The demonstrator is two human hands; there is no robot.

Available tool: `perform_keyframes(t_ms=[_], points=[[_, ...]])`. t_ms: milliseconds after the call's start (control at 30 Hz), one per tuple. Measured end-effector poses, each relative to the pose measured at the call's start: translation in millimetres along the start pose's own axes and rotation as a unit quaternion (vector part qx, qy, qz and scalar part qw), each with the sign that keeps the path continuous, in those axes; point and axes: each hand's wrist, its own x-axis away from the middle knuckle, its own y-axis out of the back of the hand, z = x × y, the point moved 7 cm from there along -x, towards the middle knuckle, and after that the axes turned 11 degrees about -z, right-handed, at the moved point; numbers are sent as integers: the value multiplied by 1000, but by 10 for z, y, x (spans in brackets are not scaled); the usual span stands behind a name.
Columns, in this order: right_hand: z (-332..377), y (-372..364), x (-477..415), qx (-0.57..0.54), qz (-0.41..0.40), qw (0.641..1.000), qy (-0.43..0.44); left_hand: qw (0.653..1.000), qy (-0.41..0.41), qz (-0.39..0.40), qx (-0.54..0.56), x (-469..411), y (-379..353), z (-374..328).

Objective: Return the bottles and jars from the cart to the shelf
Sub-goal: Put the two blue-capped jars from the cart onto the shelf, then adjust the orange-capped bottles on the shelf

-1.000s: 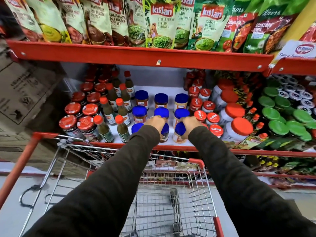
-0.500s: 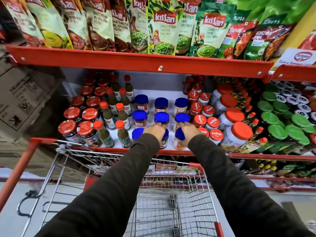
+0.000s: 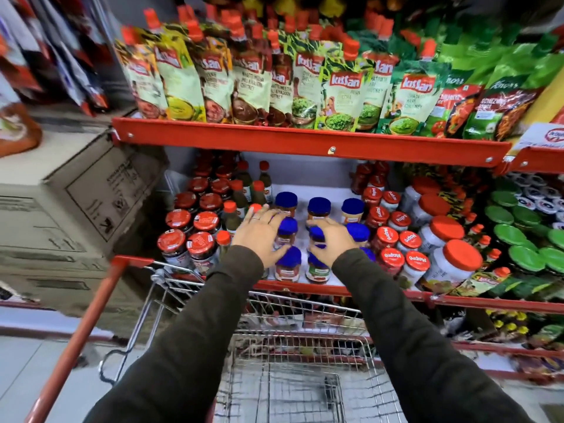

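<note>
Several blue-lidded jars stand in rows on the white shelf (image 3: 335, 290) between red-lidded jars and bottles. Two of them, one with a red label (image 3: 287, 265) and one with a green label (image 3: 318, 268), stand at the front edge. My left hand (image 3: 259, 235) hovers over the left column with its fingers spread and a ring showing, holding nothing. My right hand (image 3: 331, 241) hangs beside it, fingers loosely curved above a middle-row blue lid (image 3: 317, 233), not gripping. The wire cart (image 3: 305, 346) is below my arms, and its visible part holds no jars.
Red-lidded jars (image 3: 200, 242) and small orange-capped bottles (image 3: 229, 210) fill the shelf's left side. Mapro jars (image 3: 409, 239), big white tubs (image 3: 445, 232) and green-lidded jars (image 3: 515, 236) fill the right. Chutney pouches (image 3: 345, 99) hang on the shelf above. Cardboard boxes (image 3: 70, 203) are stacked at the left.
Both hands have let go of the front blue-lidded jars and lifted, with the fingers now spread. The camera has tilted up and back, showing more of the upper shelf and the boxes.
</note>
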Motion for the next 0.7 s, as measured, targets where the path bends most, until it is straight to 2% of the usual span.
perform_keyframes(t_ms=[133, 233, 300, 367, 533, 700], points=[[318, -276, -81, -63, 13, 997, -32, 991, 83, -32, 104, 186, 206, 607], [512, -510, -126, -89, 32, 994, -60, 978, 145, 17, 147, 319, 165, 932], [634, -644, -148, -81, 37, 994, -59, 973, 164, 62, 151, 379, 62, 1059], [727, -754, -167, -70, 29, 995, -58, 970, 171, 73, 157, 411, -44, 1145], [819, -882, -196, -50, 21, 997, -54, 950, 206, 22, 233, 445, -126, 1263], [858, -863, -207, -22, 29, 999, -11, 947, 235, 3, 218, 457, -165, 1339]])
